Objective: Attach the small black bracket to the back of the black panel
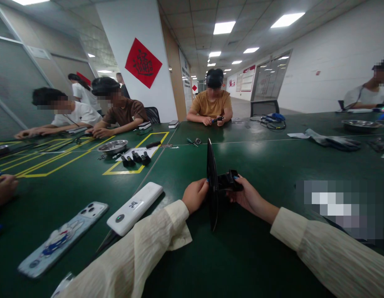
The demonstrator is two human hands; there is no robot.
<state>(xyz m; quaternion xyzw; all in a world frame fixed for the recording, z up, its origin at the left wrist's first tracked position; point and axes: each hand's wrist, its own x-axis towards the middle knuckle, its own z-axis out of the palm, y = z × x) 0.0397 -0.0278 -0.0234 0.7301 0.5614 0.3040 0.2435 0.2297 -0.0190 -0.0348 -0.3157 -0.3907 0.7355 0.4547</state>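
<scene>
A thin black panel (212, 186) stands upright, almost edge-on to me, above the green table. Its exact kind is not clear. On its right side a black bracket-like block (228, 181) sticks out. My left hand (195, 195) is closed against the panel's left face, with the fingertips partly hidden. The fingers of my right hand (246, 195) are closed around the outer end of the block. Whether panel and block are fastened together cannot be made out.
To my left lie a white power bank (135, 208) and a phone in a rabbit-print case (63, 240). Farther off are several small black parts (136, 158), a metal bowl (113, 147) and a hand tool (192, 142). People sit around the green table (179, 165). Grey gloves (333, 140) lie far right.
</scene>
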